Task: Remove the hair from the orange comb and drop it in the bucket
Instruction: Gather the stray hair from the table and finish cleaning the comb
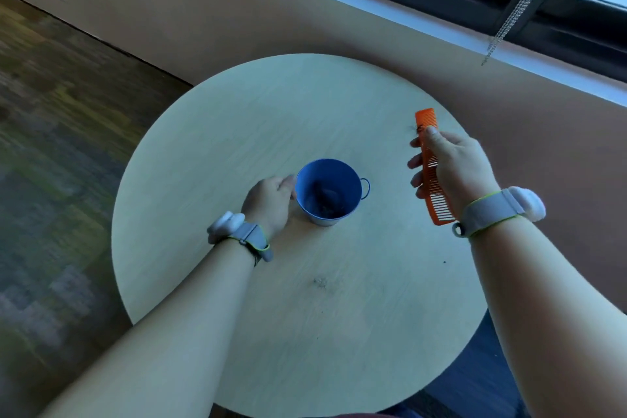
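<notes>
The right hand (453,168) grips the orange comb (432,169) upright, a dark wisp of hair (418,128) by its thumb. The left hand (271,202), fingers curled, touches the blue bucket (327,192) just beside it. Bare round wooden worktop (237,132) surrounds both; carpet (51,146) lies beyond the left hand.

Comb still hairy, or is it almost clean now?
Almost. A dark clump of hair already lies inside the small blue metal bucket. The right hand holds the orange plastic comb, with a small dark tuft caught near its top. The left hand rests at the bucket's side. Left: pull off that tuft and drop it in.
</notes>
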Tool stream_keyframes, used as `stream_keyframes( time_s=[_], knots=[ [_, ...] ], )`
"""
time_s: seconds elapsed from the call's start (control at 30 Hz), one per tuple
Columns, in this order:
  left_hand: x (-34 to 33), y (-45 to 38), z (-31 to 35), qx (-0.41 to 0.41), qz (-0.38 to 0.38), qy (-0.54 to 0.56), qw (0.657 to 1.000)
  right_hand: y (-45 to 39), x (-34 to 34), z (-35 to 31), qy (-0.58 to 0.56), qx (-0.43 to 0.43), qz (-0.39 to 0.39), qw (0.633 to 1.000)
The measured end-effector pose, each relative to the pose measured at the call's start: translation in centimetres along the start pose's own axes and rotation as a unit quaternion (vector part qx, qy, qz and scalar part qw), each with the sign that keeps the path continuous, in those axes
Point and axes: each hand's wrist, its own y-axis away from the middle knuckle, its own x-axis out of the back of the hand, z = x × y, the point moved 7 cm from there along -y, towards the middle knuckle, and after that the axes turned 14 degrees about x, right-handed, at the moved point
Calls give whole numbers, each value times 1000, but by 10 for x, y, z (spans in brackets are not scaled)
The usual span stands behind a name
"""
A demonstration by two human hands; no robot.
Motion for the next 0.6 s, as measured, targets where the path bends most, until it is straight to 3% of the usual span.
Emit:
stream_keyframes(
  time_s=[0.1,0.23,0.3,0.4,0.5,0.6],
  knots=[
    [-14,0,38,-44,-34,-18,998,12,-23,15,17,-25,-45,999],
    [-31,-4,65,-44,-94,-34,994,26,-35,20,14,-36,-64,997],
    [-35,-5,70,-65,-96,-137,984,29,-35,20,18,-35,-69,997],
    [-39,5,73,-118,-90,-344,927,32,-33,19,39,-29,-88,995],
    [-32,18,74,-148,-40,-451,879,40,-32,21,38,-24,-99,994],
    [-13,34,73,-162,63,-448,877,53,-38,26,20,3,-122,992]
  ],
)
